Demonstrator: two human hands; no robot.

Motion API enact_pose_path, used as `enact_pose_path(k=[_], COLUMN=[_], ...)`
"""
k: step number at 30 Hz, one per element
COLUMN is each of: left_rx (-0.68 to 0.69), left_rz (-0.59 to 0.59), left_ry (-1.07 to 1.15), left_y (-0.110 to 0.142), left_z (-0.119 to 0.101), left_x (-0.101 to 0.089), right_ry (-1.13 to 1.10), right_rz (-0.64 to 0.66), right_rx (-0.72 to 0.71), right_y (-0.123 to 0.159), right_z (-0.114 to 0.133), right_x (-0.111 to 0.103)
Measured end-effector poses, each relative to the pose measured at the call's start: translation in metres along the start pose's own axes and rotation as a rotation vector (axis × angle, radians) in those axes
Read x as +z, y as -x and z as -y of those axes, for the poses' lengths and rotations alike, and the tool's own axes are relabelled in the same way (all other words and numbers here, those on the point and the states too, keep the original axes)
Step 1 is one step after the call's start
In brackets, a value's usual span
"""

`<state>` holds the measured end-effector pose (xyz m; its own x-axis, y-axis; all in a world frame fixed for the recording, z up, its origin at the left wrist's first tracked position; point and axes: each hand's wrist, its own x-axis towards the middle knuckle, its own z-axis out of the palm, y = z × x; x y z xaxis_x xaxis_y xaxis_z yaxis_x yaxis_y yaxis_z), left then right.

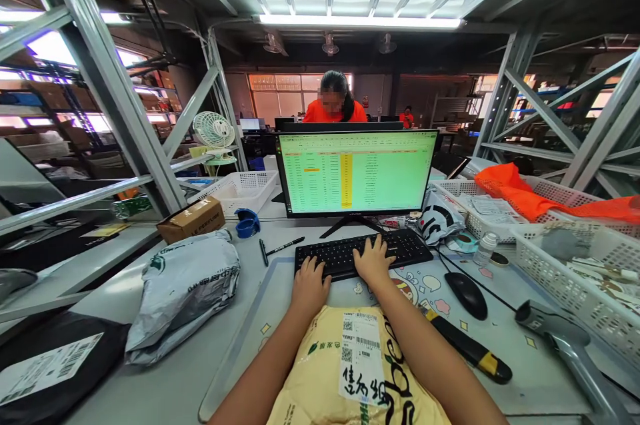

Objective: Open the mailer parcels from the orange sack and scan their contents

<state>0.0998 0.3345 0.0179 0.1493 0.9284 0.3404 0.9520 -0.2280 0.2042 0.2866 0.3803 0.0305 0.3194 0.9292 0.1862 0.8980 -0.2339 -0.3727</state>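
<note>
Nearest, a puffy pale-yellow plastic mailer [320, 372] with a printed, hand-marked white label [361, 352] is seen between two bare forearms. To its left, a flat black plastic mailer [55, 362] and a crumpled light-grey plastic mailer [187, 295] are laid on the pale grey tabletop [173, 385]. To its right, a black-and-yellow cutter [470, 348], partly covered by the right forearm, and a grey pistol-shaped barcode scanner [555, 332] are set down.

Just beyond the yellow mailer, a black rectangular plastic keyboard [346, 258] is touched by both hands. The left hand [311, 285] is rested at its left part, the right hand [374, 266] over its middle. Each grip is opened, fingers spread, with nothing clasped; whether any key is pressed cannot be told. A rounded black plastic mouse [466, 295] is placed to the right.

Behind the keyboard, a black-framed flat monitor [357, 178] is stood, its greenish screen filled by a table with a yellow column. Perforated white plastic baskets [565, 272] are set at both sides. Farther off, a person in an orange top [361, 113] is seen.
</note>
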Motion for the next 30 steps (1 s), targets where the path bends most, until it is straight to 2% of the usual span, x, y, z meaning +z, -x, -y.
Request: enact_pose_path(k=[5, 13, 30], left_rx=[0.012, 0.007, 0.017], left_rz=[-0.009, -0.025, -0.047], left_ry=[-0.004, 0.001, 0.030], left_y=[-0.0007, -0.0010, -0.0001], left_z=[0.0014, 0.0014, 0.0031], left_x=[0.0009, 0.0009, 0.0045], right_ry=[-0.005, -0.007, -0.005], right_rz=[0.017, -0.029, 0.012], right_rx=[-0.012, -0.040, -0.014], right_y=[0.0032, 0.0031, 0.0001], right_z=[0.0057, 0.0040, 0.0003], right_x=[0.0003, -0.0025, 0.0025])
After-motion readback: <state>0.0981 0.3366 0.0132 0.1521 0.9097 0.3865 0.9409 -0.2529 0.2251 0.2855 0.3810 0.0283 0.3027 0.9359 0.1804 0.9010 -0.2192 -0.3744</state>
